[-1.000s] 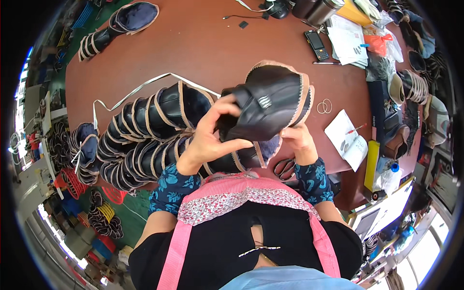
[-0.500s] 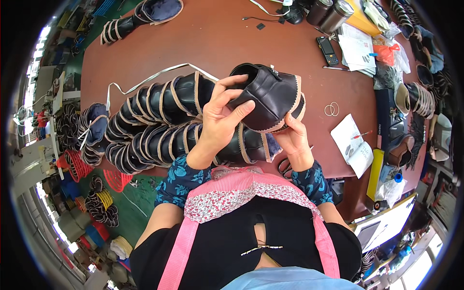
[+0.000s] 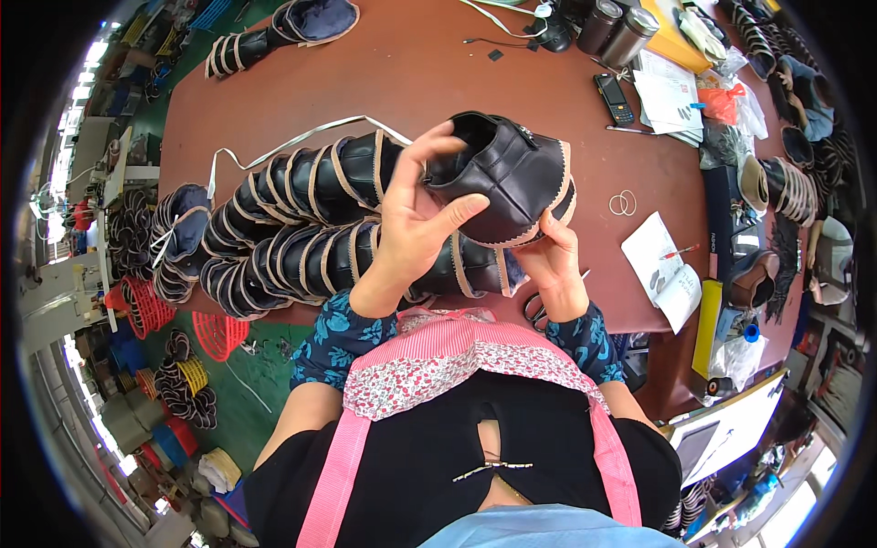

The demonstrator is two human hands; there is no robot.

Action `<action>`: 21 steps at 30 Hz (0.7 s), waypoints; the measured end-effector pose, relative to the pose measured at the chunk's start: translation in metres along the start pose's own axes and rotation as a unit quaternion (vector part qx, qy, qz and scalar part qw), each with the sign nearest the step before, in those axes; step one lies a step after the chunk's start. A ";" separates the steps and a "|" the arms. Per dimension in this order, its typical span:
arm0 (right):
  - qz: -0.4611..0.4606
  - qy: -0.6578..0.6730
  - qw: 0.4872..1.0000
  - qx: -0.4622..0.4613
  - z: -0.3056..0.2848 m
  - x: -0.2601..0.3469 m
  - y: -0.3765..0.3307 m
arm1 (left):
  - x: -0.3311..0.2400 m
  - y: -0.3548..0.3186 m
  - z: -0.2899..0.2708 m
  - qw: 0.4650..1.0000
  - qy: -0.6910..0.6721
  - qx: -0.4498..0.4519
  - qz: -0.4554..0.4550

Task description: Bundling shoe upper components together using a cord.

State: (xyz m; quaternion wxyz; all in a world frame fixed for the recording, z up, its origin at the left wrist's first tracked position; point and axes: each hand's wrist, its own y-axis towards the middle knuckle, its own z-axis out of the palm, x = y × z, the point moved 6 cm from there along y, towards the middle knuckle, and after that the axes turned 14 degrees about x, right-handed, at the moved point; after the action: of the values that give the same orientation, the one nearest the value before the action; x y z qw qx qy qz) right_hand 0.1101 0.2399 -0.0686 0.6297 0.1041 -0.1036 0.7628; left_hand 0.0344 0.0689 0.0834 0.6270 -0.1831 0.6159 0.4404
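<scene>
Our left hand w/ fingers spread & right hand pinching hold the black shoe top; loose grip, so it could drop onto the shoe pile.

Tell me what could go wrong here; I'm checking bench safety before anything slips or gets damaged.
The black shoe upper is held above the table by the left hand and right hand fingertips; it might slip onto the stacked uppers. Scissors lie partly hidden under the right wrist, so a lowered arm could catch them.

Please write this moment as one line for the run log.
left hand: holds black shoe upper | right hand: holds its lower edge | below: stacked uppers on brown table
</scene>
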 end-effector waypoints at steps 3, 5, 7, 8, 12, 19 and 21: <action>-0.009 -0.012 1.000 -0.004 0.007 0.000 -0.005 | -0.001 -0.004 0.003 0.999 0.014 -0.034 0.005; -0.016 -0.034 0.999 -0.010 0.008 -0.001 -0.006 | -0.001 -0.008 0.009 0.999 -0.030 -0.031 0.012; -0.050 0.067 0.995 0.061 0.008 -0.005 -0.003 | -0.006 -0.013 0.023 0.998 -0.042 0.053 -0.020; -0.071 0.104 0.989 0.080 0.022 -0.001 0.001 | -0.007 -0.017 0.027 0.993 0.077 0.090 -0.019; -0.106 0.225 0.963 0.101 0.004 0.011 0.017 | -0.007 -0.034 0.055 0.877 0.466 0.119 0.027; -0.192 0.027 0.963 0.189 0.020 0.047 -0.009 | -0.024 -0.044 0.045 0.940 0.322 0.098 0.059; -0.150 -0.164 0.966 0.132 0.024 0.056 -0.027 | -0.026 -0.054 0.035 0.973 0.207 0.052 0.084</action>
State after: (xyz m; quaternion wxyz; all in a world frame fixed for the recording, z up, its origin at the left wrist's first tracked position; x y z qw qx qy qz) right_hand 0.1265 0.2903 -0.0287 0.6918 0.3239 -0.0873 0.6394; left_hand 0.1016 0.0577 0.0967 0.4555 -0.1855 0.7674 0.4114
